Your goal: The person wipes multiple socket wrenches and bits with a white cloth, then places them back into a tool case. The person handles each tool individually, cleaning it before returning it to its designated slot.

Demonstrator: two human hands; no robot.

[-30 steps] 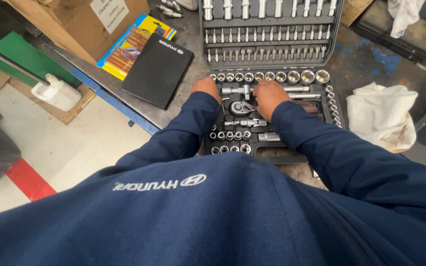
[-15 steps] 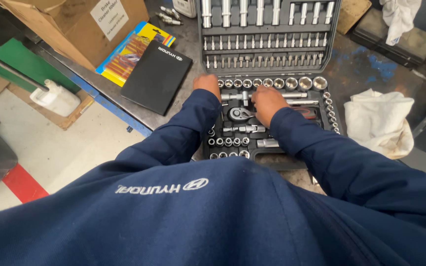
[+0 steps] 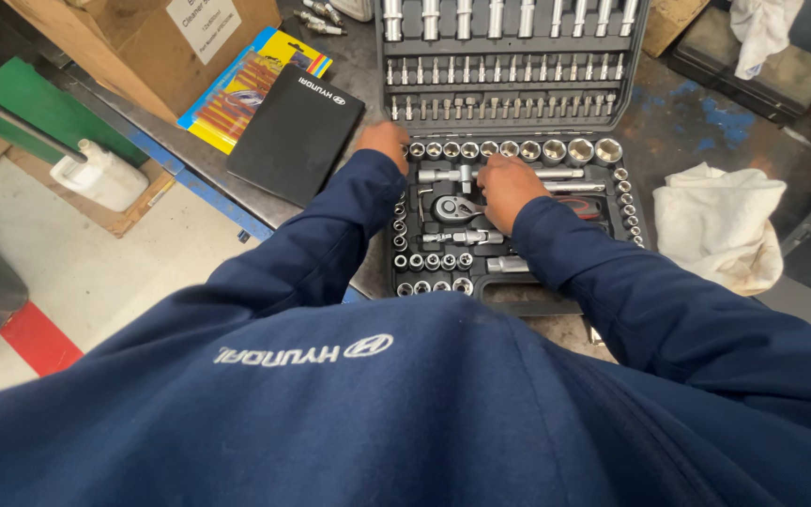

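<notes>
The right hand (image 3: 504, 188) lies knuckles-up in the open socket case (image 3: 518, 299), fingers curled over the ratchet (image 3: 457, 208); I can't tell whether it grips. At nine o'clock the left hand (image 3: 385, 143) rests on the case's edge, grip hidden. Sockets (image 3: 509, 150) fill the moulded rows so each stays put.

Glossy chrome metal sockets (image 3: 509, 149) sit in a matt black plastic socket-set case (image 3: 518, 300). The white rag (image 3: 720, 225) at right is soft cloth. The tabletop (image 3: 706, 122) is dull, scuffed metal; the box (image 3: 133, 38) at upper left is cardboard.
</notes>
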